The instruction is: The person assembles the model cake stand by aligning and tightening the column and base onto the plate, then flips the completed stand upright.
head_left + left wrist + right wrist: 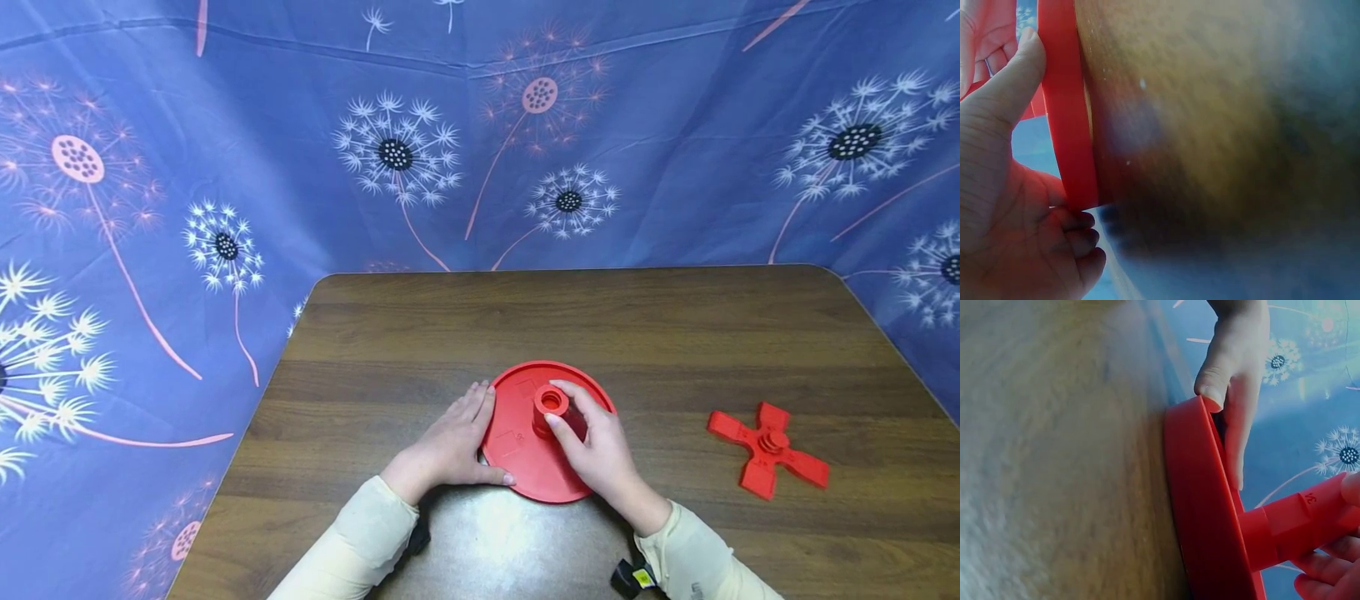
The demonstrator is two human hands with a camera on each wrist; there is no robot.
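A round red disc (517, 462) with a raised rim lies on the table in the head view. My left hand (456, 440) holds its left side, the thumb at the near rim and the fingers along the far left edge. From the disc's face rises a short red tube (542, 422), hollow at its top. Thumb and fingers of my right hand (606, 446) pinch this tube near its upper end. In the right wrist view the tube (1291, 519) leans a little, its lower end at the disc (1204, 494).
A red four-armed cross piece (772, 442) with a round threaded stub at its centre lies on the right side of the brown wooden table (420, 325). Behind the table hangs a blue cloth (285, 125) with a dandelion print.
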